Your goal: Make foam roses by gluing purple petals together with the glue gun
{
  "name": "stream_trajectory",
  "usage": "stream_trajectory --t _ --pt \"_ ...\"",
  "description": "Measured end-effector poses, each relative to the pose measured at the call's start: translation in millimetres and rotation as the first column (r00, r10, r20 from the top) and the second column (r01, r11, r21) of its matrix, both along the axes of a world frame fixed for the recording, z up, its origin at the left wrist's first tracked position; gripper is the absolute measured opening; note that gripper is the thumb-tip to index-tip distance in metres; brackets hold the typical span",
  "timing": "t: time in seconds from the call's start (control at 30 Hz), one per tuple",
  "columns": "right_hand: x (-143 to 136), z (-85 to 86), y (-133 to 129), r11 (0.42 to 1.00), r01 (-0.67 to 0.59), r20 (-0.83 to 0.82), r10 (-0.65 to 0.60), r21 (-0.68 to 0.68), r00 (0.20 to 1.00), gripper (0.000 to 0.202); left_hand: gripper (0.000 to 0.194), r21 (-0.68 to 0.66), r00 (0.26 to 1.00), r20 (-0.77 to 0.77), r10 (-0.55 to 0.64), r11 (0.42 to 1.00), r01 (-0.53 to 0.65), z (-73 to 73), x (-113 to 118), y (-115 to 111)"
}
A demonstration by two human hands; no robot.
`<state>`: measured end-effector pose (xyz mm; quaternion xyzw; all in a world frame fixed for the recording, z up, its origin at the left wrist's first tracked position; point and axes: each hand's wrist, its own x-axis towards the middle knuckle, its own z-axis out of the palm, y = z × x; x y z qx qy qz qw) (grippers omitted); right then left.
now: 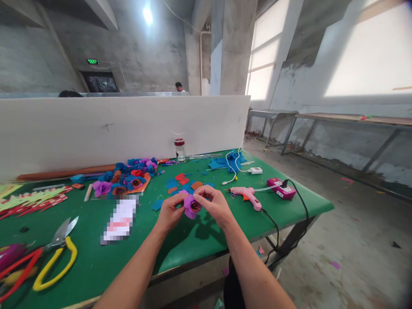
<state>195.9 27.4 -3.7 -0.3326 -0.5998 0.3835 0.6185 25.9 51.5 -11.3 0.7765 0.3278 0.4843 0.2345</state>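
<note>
A purple paper flower with a brown centre is held over the near edge of the green table. My left hand pinches its left side, fingers closed on the petals. From the right, my right hand grips the upper petals between thumb and fingers. Just beyond the hands lie loose blue, red and brown paper petals. A pink glue gun rests on its side to the right of my right hand, with a glue stick in its back.
Finished paper flowers are heaped at the back left. Scissors with yellow and red handles lie open at the front left. A lidded glass jar stands by the white partition. A magenta power block and cords occupy the right side.
</note>
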Motion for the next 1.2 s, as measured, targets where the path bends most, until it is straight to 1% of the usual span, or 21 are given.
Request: stream_trajectory --t 0.07,0.17,0.3,0.4,0.57,0.73,0.87,0.97,1.07,1.2 --pt "-0.2 -0.1 -0.1 1.0 0.008 -0.002 -0.008 0.002 1.0 0.016 0.012 -0.003 1.0 0.001 -0.005 1.0 0.005 0.6 0.4 -0.2" --pt "0.1 0.4 -1.2 0.999 0.051 0.042 -0.052 0.011 0.998 0.016 0.01 -0.012 1.0 0.012 0.0 1.0 0.0 2.0 1.1 -1.2" --pt "1.2 1.1 -1.4 0.993 0.095 0.086 -0.101 0.071 0.991 0.015 0.01 -0.02 1.0 0.017 0.009 1.0 -0.008 3.7 1.5 -2.1" --pt "1.6 0.8 -0.4 0.992 0.098 0.079 -0.104 0.073 0.991 0.015 0.012 -0.038 1.0 0.023 0.009 0.999 -0.008 3.3 1.4 -1.5" --pt "0.7 -0.9 0.7 0.994 0.106 0.071 -0.108 0.025 0.992 0.016 0.015 -0.054 0.999 0.032 0.011 0.998 -0.009 1.1 0.8 0.0" --pt "1.0 -0.7 0.0 0.993 0.113 0.079 -0.115 0.029 0.99 0.017 0.014 -0.042 0.999 0.033 0.023 0.999 -0.022 -0.3 0.5 0.7" --pt "2.8 -0.2 -0.3 0.991 0.132 0.116 -0.134 0.027 0.984 0.017 0.015 -0.02 0.999 0.038 0.031 0.999 -0.03 -1.2 0.5 0.9" --pt "3.2 -0.1 -0.3 0.994 0.107 0.123 -0.108 0.013 0.987 0.016 0.014 -0.004 0.999 0.029 0.023 1.0 -0.022 -1.2 0.5 0.8" --pt "2.6 0.1 -0.4 0.997 0.079 0.088 -0.079 0.006 0.993 0.016 0.012 0.001 0.999 0.029 0.016 1.0 -0.016 -1.2 0.6 0.8" --pt "1.5 0.5 -0.6 0.997 0.079 0.071 -0.079 -0.006 0.994 0.018 0.013 -0.003 0.999 0.036 0.013 1.0 -0.013 -1.5 0.6 0.6"
